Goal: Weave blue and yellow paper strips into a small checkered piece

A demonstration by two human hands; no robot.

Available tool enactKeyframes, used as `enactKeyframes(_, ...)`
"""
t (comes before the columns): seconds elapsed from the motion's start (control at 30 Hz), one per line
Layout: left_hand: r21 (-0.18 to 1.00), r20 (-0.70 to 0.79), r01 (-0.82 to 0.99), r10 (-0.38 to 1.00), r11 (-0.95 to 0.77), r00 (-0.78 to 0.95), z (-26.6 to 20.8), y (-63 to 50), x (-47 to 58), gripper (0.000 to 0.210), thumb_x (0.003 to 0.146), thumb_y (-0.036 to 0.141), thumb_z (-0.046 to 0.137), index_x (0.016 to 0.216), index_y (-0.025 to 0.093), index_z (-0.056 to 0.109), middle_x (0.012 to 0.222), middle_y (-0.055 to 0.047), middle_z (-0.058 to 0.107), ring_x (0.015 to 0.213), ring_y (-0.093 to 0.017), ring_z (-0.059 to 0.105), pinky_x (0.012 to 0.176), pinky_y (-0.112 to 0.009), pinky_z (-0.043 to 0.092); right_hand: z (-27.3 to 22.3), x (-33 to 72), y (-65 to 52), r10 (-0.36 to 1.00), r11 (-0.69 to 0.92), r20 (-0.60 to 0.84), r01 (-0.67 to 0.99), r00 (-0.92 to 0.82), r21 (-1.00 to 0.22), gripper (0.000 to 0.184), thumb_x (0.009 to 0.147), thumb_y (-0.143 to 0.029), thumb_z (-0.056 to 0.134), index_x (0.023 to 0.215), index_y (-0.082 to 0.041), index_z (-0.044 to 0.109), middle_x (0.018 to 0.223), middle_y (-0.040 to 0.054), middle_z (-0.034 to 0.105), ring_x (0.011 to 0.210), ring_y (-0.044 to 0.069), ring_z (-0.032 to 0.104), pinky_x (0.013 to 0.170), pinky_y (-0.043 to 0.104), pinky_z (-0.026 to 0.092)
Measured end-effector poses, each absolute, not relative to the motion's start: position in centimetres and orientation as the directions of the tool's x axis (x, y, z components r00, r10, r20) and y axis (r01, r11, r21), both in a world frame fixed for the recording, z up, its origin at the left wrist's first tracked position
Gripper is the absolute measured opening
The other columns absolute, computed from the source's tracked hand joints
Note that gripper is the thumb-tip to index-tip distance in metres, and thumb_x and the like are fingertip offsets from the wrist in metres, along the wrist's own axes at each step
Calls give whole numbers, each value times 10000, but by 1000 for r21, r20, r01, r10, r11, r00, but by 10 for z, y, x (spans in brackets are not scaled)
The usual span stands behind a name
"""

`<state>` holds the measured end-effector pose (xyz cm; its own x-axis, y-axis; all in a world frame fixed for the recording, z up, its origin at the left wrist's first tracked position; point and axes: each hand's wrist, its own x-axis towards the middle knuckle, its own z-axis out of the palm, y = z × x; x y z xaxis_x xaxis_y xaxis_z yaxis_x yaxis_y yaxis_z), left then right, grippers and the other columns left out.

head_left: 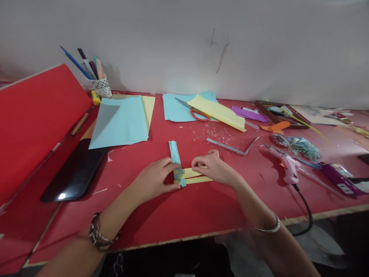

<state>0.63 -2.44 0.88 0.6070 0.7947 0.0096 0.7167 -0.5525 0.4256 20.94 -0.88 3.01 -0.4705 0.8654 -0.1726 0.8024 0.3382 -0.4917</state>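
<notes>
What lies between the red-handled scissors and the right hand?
In the head view, small pale scraps lie there and, nearer the right hand, part of a bent grey strip.

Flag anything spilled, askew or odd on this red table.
Pale scraps lie scattered on the red table beyond the right hand, like unswept litter. Beside them, a grayish strip looks askew, sharply bent toward one end.
</notes>
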Motion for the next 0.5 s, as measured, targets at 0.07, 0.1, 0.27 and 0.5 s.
enactKeyframes(0.07,426,-5,724,799,-543,602,10,-25,4,350,747,373,582,1051,208,528,929,-35,539,803,-183,565,617,-257,431,31,209,-9,861,334,-182,798,-475,-502,183,821,-262,461,680,-175,539,545,-85,447,524,59,379,847,354,179)
enactKeyframes(0.1,422,-7,726,799,-543,602,10,-25,3,345,749,375,580,1047,208,528,933,-36,541,804,-184,567,617,-259,432,31,209,-9,860,331,-184,796,-475,-507,184,821,-259,462,678,-173,541,546,-84,448,527,59,378,845,352,180)
enactKeyframes(0.27,362,25,729,788,-581,615,11,-26,4,372,702,388,626,1013,208,531,937,-36,554,815,-193,565,650,-277,433,31,209,-8,855,324,-187,780,-483,-535,192,818,-261,468,675,-170,557,531,-84,439,529,60,374,829,343,193)
enactKeyframes(0.5,359,51,714,777,-601,628,11,-25,5,289,733,394,574,942,197,548,887,-33,559,762,-179,554,585,-262,404,30,210,-7,844,320,-203,770,-496,-551,212,820,-271,458,668,-173,569,521,-80,437,524,64,357,811,338,209)
